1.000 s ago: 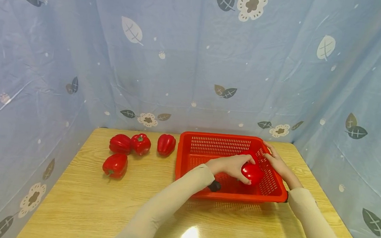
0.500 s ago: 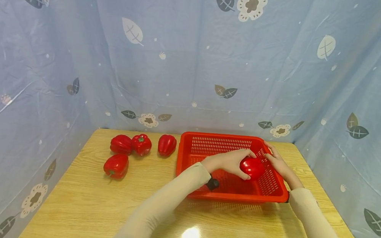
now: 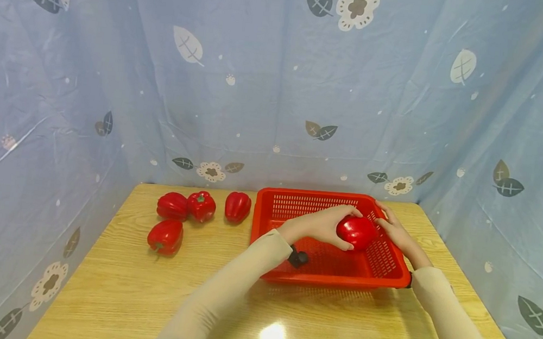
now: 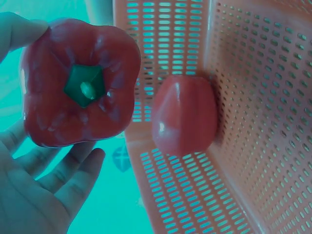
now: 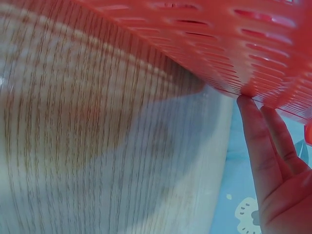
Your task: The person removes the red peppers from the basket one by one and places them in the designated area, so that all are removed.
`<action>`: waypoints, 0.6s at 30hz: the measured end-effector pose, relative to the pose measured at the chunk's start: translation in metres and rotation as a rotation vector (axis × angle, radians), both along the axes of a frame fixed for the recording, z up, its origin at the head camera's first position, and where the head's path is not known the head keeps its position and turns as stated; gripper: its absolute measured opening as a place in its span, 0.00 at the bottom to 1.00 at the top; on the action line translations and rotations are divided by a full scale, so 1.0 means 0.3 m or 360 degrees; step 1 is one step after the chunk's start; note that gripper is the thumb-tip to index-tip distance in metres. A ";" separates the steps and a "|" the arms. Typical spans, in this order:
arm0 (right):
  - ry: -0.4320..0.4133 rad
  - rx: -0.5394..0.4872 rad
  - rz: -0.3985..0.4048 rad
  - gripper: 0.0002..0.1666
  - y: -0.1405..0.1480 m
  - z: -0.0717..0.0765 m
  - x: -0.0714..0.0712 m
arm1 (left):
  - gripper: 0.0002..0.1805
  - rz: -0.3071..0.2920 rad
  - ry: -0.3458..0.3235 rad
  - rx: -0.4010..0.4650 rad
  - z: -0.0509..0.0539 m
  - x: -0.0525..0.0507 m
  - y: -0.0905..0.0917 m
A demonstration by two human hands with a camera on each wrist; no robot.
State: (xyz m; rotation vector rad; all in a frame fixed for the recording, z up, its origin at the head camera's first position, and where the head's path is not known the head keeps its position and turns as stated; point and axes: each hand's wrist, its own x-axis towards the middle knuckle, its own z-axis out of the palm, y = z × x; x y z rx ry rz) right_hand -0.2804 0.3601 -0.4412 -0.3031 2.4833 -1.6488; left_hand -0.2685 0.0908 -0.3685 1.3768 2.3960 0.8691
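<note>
My left hand (image 3: 327,225) grips a red bell pepper (image 3: 356,233) over the right part of a red plastic basket (image 3: 325,279). In the left wrist view, the held pepper (image 4: 112,117) shows its green stem toward the camera, with the thumb and fingers around its side. A second bell pepper (image 4: 184,114) lies inside the basket against its slotted wall; the held one hides it in the head view. My right hand (image 3: 395,233) holds the basket's right rim. In the right wrist view its straight fingers (image 5: 256,141) touch the outside of the wall.
Several red bell peppers (image 3: 165,237) lie on the wooden table (image 3: 141,293) left of the basket, one (image 3: 237,207) close to its left wall. A patterned blue curtain (image 3: 239,95) encloses the table's back and sides.
My left hand has lifted the bell pepper slightly and shifted it a little to the left. The right hand and basket stay where they were.
</note>
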 end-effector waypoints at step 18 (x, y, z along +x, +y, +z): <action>-0.0004 0.0006 0.0052 0.40 -0.003 0.013 0.002 | 0.38 0.0084 -0.0044 0.0082 0.013 -0.003 -0.082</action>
